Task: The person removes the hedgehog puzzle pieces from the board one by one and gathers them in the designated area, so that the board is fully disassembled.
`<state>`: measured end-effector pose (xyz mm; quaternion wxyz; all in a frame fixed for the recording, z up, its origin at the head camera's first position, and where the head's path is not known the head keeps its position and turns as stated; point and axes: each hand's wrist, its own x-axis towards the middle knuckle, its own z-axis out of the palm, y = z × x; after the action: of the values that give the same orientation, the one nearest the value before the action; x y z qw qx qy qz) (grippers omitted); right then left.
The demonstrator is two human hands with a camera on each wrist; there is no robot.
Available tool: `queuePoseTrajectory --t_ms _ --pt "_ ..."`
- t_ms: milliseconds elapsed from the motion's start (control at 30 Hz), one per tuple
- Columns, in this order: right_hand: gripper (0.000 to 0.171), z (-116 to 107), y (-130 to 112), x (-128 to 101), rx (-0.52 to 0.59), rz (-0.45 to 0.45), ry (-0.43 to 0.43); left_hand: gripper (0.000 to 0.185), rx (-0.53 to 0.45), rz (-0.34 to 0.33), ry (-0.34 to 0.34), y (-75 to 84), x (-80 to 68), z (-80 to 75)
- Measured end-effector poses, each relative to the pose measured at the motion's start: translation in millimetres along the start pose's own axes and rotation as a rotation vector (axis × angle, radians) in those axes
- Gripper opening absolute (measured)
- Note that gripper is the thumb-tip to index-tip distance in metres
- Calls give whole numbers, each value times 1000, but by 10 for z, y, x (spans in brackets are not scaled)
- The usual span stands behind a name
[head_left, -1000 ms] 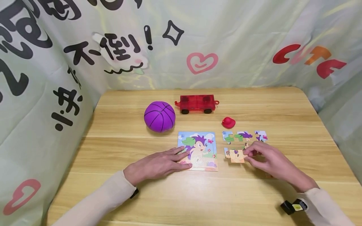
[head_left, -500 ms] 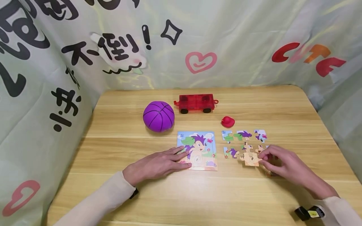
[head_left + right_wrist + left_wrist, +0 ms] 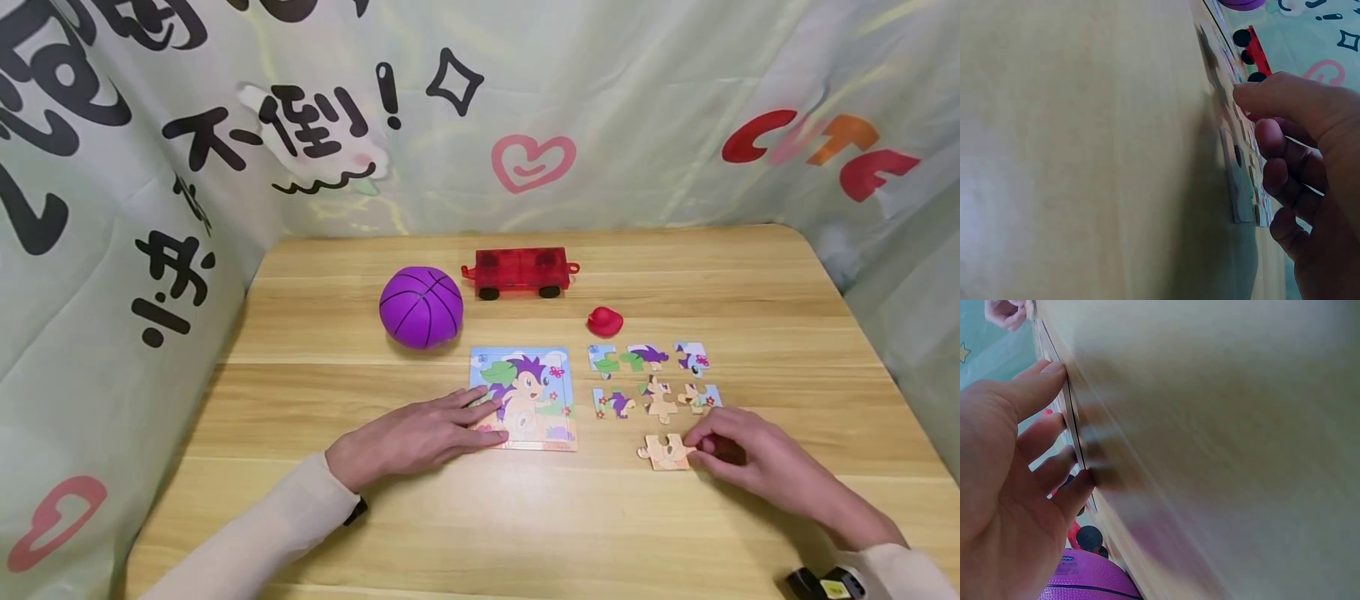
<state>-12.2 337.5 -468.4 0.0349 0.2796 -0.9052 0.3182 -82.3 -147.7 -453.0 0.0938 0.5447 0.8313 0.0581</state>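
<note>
My left hand (image 3: 423,435) lies with its fingers spread over the left side of a square puzzle board (image 3: 558,392) showing a purple-haired hedgehog. In the left wrist view its fingertips (image 3: 1054,369) rest along the board's edge. Between thumb and forefinger, my right hand (image 3: 765,458) pinches a beige jigsaw piece (image 3: 666,454) by its right edge, low over the table. Just beyond it are two rows of jigsaw pieces, among them a middle one (image 3: 660,400) with the hedgehog's face. Another jigsaw piece (image 3: 1241,194) lies below the curled fingers in the right wrist view, hidden in the head view.
A purple basketball (image 3: 422,307) sits behind the board to the left. Beside it stands a red toy wagon (image 3: 521,272) with black wheels. A small red toy hat (image 3: 604,322) lies behind the pieces. Printed cloth (image 3: 637,108) hangs around the wooden table (image 3: 480,533).
My right hand has carried the beige piece rightward and then down toward the table's front, uncovering the second row of pieces. My left hand stays in place on the board.
</note>
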Motion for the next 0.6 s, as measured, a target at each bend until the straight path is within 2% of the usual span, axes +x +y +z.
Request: queuePoseTrajectory --t_ms 600 --pt "46 38 10 -1 -53 -16 1 45 -9 15 4 -22 14 7"
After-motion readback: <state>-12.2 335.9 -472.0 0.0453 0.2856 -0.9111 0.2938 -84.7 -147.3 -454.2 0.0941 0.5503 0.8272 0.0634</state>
